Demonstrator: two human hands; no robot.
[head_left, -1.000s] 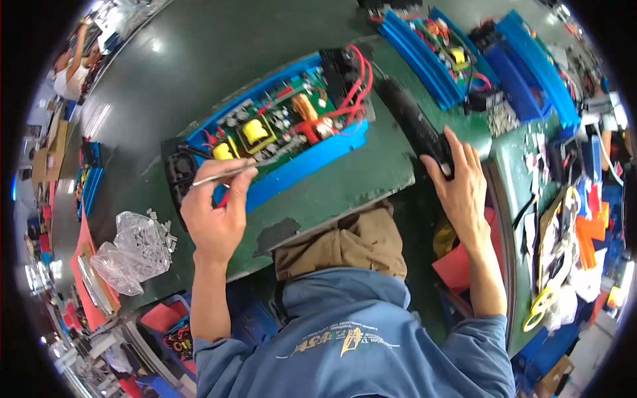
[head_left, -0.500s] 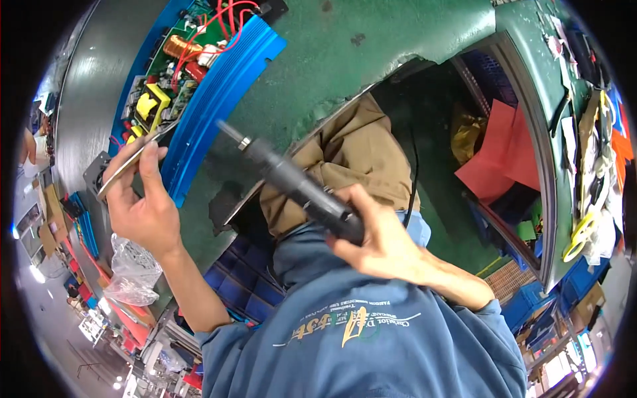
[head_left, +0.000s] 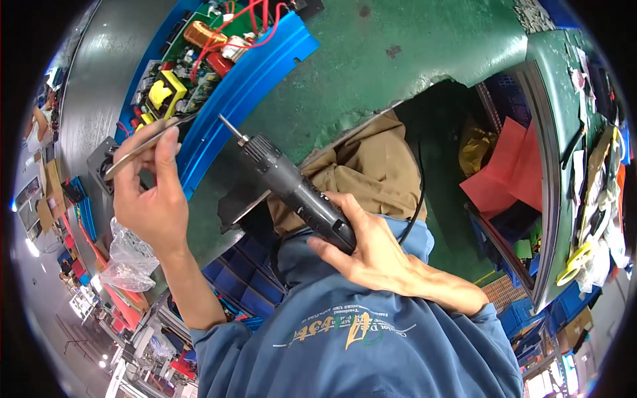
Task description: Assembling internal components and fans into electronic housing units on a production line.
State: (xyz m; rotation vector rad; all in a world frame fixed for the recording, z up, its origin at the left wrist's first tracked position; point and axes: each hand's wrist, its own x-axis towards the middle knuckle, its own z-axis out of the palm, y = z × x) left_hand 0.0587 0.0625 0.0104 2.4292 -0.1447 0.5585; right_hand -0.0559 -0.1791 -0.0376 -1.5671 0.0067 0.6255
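Between the thumb and fingers of my left hand point(head_left: 156, 192) is a thin flat metal plate point(head_left: 141, 150), tilted beside the near end of a blue metal housing point(head_left: 245, 93). Inside that housing lies a green circuit board with a yellow transformer point(head_left: 164, 95), a copper coil point(head_left: 204, 35) and red wires point(head_left: 265, 30). My right hand point(head_left: 368, 249) grips the rear of a black electric screwdriver point(head_left: 292, 186). Its bit points up and left toward the housing wall, seemingly apart from it. A black fan-like square part point(head_left: 103, 159) sits behind my left fingers, partly hidden.
The green worktop point(head_left: 371, 60) has a broken front edge above my lap. A clear plastic bag point(head_left: 129, 259) hangs near my left forearm. Blue bins point(head_left: 249, 278) stand below. Red sheets point(head_left: 507, 169) lie under the bench at right, near yellow-handled scissors point(head_left: 576, 262).
The view has shifted, so the housing and bench sit a little further right. In my left hand the plate has turned more edge-on. The screwdriver stays in my right hand, its bit nearer the housing wall.
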